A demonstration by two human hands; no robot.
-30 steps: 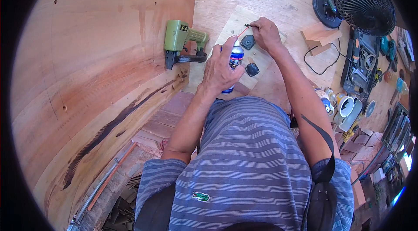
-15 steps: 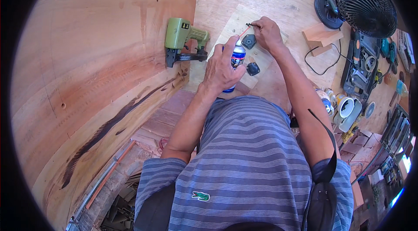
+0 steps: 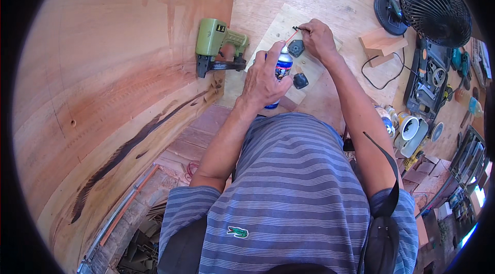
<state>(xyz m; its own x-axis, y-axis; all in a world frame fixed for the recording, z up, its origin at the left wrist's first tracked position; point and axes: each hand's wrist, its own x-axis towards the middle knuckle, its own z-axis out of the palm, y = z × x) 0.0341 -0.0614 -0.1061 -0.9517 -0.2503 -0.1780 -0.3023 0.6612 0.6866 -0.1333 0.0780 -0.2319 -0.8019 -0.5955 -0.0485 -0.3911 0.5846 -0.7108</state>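
My left hand (image 3: 263,79) is wrapped round a blue spray can (image 3: 283,70), its index finger on top by the nozzle. A thin red straw (image 3: 292,35) runs from the nozzle up to a small dark part (image 3: 296,28). My right hand (image 3: 318,39) pinches that part between its fingertips; its exact kind is too small to tell. Below it, a black cap-like piece (image 3: 296,48) lies on a pale board (image 3: 281,22). Nearer to me rests a second black piece (image 3: 300,81).
A green pneumatic nailer (image 3: 220,47) stands left, beside a large upright wooden panel (image 3: 118,42). To the right are a black fan (image 3: 434,11), a wood block (image 3: 381,44) with a cord, a tool tray (image 3: 427,75) and a white tub (image 3: 409,128).
Almost nothing differs. The view has shifted slightly; both hands keep the same hold, the straw still pointing at the small dark part.
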